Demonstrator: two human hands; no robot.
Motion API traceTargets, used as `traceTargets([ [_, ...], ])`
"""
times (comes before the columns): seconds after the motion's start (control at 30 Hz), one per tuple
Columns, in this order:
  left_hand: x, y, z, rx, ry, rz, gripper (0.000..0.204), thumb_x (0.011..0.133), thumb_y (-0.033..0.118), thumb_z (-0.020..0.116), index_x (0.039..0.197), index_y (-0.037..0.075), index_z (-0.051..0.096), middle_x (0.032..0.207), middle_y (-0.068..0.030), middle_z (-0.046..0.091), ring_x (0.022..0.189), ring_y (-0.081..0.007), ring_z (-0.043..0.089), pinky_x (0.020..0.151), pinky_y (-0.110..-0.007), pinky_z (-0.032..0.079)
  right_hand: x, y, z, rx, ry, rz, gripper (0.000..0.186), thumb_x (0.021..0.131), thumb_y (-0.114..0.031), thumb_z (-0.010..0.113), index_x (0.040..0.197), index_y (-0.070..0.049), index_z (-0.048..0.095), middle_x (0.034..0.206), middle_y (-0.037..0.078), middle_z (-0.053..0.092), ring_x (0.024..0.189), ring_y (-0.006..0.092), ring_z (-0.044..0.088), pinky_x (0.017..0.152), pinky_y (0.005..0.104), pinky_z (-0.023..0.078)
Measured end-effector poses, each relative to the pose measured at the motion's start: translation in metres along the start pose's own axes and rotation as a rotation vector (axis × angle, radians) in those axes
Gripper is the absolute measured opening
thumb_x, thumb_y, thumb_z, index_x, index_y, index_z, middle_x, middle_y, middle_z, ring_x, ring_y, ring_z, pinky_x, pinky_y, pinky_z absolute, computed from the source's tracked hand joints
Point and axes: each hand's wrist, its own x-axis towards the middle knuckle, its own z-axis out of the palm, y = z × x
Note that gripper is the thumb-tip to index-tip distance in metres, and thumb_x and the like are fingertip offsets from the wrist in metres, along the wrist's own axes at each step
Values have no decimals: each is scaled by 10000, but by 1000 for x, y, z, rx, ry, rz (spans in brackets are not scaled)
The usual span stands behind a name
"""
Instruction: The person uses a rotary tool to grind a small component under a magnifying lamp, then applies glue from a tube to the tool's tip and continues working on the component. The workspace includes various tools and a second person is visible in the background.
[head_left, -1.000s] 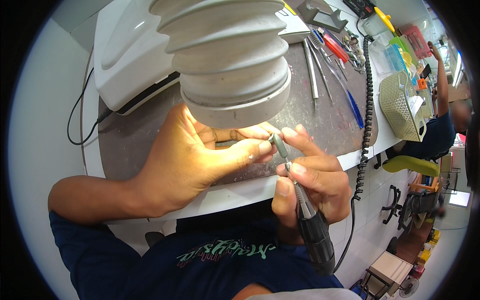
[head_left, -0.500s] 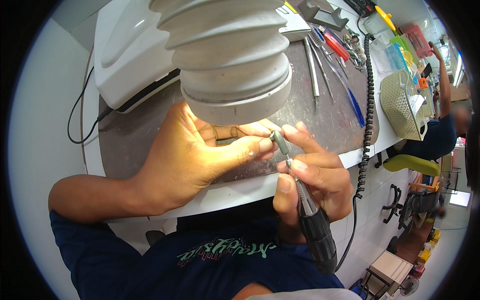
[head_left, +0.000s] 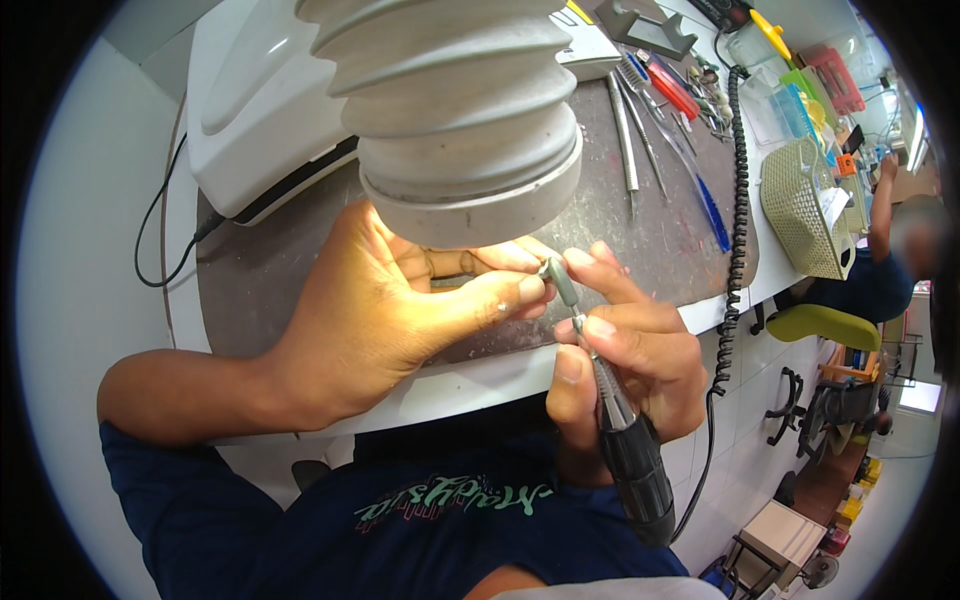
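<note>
My right hand [head_left: 655,350] grips a rotary handpiece [head_left: 637,475] with a black body and a metal nose, pen fashion, pointing up and to the left. On its shaft sits a grey-green, rounded grinding bit [head_left: 563,284]. My left hand [head_left: 370,315] pinches a tiny piece [head_left: 545,269] between thumb and fingertips; it is mostly hidden and too small to name. The bit's tip meets it at the fingertips. Just above both hands hangs the mouth of a pale ribbed hose [head_left: 470,205].
A white machine [head_left: 270,100] stands at left on the grey mat [head_left: 280,275]. Metal hand tools [head_left: 623,140], a blue-handled brush [head_left: 713,215] and small bits lie at the upper right. A coiled cord [head_left: 738,190] runs beside them, near a perforated basket [head_left: 800,210]. Another person [head_left: 870,275] sits beyond.
Both my hands and the handpiece stay almost in place, with only slight shifts of the right fingers. At far right, the other person has lowered a raised arm and leaned.
</note>
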Motion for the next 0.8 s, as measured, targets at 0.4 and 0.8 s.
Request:
traceTargets([
  [0.4, 0, 1, 0, -21, 7, -18, 161, 894, 4, 654, 1046, -43, 632, 1058, -123, 632, 994, -181, 633, 876, -304, 561, 0, 2, -2, 20, 16, -11, 274, 734, 34, 748, 959, -9, 598, 827, 132, 684, 980, 365, 698, 914, 508, 550],
  [0.8, 1, 1, 1, 14, 0, -5, 152, 895, 17, 657, 1031, -43, 626, 1080, -120, 617, 967, -170, 633, 877, -301, 557, 1, 3, -1, 37, 21, -25, 266, 724, 34, 754, 943, 0, 607, 824, 137, 687, 962, 367, 703, 904, 503, 557],
])
